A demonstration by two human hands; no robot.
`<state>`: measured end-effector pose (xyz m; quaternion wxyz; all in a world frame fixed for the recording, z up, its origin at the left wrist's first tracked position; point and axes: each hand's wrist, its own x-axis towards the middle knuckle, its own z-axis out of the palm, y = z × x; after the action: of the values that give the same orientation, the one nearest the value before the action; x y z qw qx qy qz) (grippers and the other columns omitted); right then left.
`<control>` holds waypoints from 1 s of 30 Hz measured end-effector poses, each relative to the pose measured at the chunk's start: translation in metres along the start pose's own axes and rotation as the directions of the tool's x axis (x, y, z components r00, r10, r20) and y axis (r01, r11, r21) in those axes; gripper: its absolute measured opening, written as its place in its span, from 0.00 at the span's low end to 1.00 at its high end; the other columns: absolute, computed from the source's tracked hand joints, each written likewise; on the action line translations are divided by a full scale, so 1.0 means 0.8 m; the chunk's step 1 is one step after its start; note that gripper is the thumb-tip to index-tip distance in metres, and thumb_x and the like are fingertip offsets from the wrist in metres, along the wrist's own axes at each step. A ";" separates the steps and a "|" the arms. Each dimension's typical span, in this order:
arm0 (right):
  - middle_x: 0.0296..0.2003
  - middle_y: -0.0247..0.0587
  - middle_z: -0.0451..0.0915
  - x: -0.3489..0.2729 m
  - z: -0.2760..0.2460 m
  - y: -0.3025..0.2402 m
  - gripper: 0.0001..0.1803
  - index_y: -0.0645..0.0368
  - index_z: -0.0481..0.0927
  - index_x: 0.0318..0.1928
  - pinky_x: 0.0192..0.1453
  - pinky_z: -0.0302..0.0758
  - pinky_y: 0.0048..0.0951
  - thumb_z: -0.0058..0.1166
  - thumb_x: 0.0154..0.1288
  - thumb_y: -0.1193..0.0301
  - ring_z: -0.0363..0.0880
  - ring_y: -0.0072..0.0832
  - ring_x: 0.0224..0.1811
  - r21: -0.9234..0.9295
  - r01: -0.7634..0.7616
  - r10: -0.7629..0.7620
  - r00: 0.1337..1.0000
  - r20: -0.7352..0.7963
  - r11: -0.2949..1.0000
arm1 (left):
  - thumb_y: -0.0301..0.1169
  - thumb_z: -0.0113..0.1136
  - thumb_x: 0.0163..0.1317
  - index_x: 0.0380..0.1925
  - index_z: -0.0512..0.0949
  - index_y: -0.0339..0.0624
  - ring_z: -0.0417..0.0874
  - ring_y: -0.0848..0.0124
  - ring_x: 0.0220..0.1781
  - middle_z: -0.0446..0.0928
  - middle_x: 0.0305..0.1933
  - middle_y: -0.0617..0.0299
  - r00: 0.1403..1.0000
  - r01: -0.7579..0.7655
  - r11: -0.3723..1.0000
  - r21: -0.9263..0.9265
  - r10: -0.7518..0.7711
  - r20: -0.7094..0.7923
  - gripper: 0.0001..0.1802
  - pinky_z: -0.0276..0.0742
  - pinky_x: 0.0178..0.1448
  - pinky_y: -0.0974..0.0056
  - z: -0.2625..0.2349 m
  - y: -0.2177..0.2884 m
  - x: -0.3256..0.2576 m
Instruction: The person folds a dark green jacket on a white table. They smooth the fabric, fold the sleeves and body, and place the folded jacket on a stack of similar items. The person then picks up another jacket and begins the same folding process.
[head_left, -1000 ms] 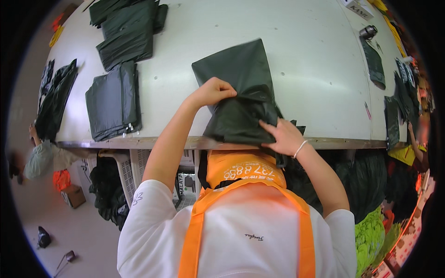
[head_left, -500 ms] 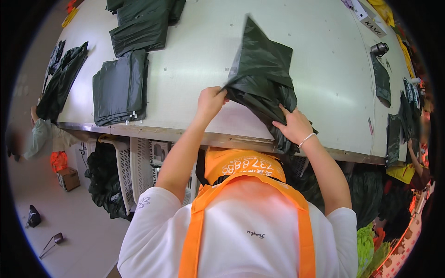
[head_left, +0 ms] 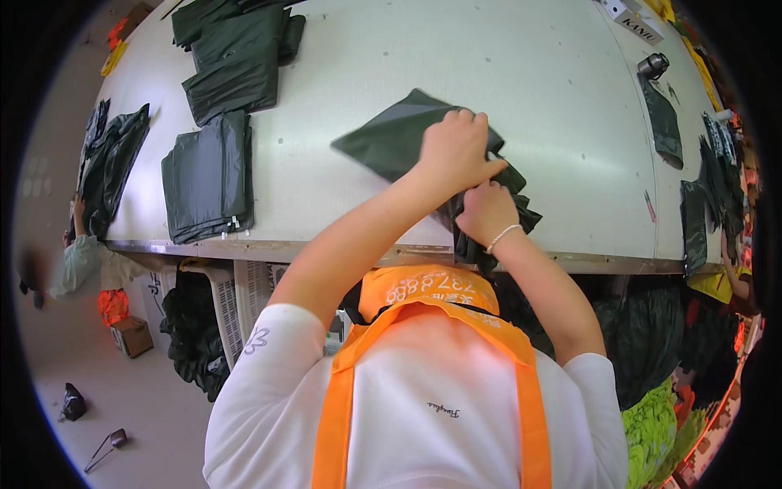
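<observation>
A dark green piece of smooth, slightly shiny fabric [head_left: 391, 134] lies on the pale table in front of me, one corner pointing left and its right side bunched into folds. My left hand [head_left: 460, 151] reaches across it, fingers curled down onto the bunched part. Just below, close against the left thumb, my right hand [head_left: 487, 212] is closed on the gathered fabric and wears a beaded bracelet. Some folds hang at the table's near edge. Both palms and part of the fingertips are hidden.
A folded dark green stack [head_left: 208, 175] lies left, with more folded pieces [head_left: 232, 69] behind. A black bottle [head_left: 652, 65] and white box [head_left: 631, 20] stand far right. White plastic crates [head_left: 220, 310] are under the table. Co-workers' hands handle dark fabric at both ends.
My left hand has moved right and across, close to my right hand. The fabric's raised corner has come down and now points left. My right hand has shifted slightly left.
</observation>
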<state>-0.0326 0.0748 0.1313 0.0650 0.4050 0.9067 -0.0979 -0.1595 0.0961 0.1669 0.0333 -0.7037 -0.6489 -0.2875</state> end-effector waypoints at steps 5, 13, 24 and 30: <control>0.53 0.56 0.72 0.001 0.016 -0.003 0.18 0.58 0.81 0.41 0.48 0.72 0.39 0.55 0.52 0.62 0.76 0.41 0.46 0.004 0.207 -0.202 0.962 -0.182 0.978 | 0.32 0.60 0.46 0.19 0.81 0.44 0.83 0.59 0.32 0.81 0.27 0.55 0.801 -0.091 0.994 0.065 0.034 0.598 0.06 0.79 0.34 0.58 0.039 0.009 0.018; 0.63 0.52 0.64 0.021 0.129 0.081 0.28 0.60 0.64 0.63 0.71 0.54 0.38 0.46 0.66 0.61 0.58 0.44 0.68 0.736 0.136 0.169 0.931 -0.324 0.663 | 0.29 0.63 0.43 0.47 0.76 0.39 0.76 0.60 0.53 0.74 0.52 0.51 0.936 -0.330 0.797 -0.506 0.344 -0.070 0.26 0.68 0.57 0.56 -0.044 -0.021 -0.075; 0.58 0.53 0.72 0.052 0.025 0.075 0.28 0.65 0.72 0.55 0.64 0.63 0.36 0.49 0.65 0.55 0.65 0.47 0.63 0.891 -0.142 0.594 0.788 -0.162 0.431 | 0.15 0.50 0.52 0.66 0.61 0.49 0.79 0.51 0.53 0.73 0.53 0.38 0.816 0.555 0.654 -0.514 -0.312 0.486 0.38 0.72 0.57 0.61 0.070 -0.069 -0.126; 0.53 0.59 0.75 0.099 0.015 0.048 0.31 0.69 0.74 0.52 0.60 0.66 0.34 0.50 0.63 0.51 0.71 0.48 0.57 0.750 -0.217 0.467 0.874 -0.136 0.625 | 0.17 0.48 0.61 0.60 0.67 0.43 0.80 0.59 0.50 0.75 0.53 0.48 0.521 0.596 -0.481 -0.643 -0.378 0.765 0.25 0.77 0.57 0.59 0.124 -0.012 -0.186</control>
<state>-0.0561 0.1542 0.0991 -0.2265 0.5749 0.6986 -0.3608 -0.1316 0.0063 0.0144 -0.6728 -0.0866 -0.4650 -0.5689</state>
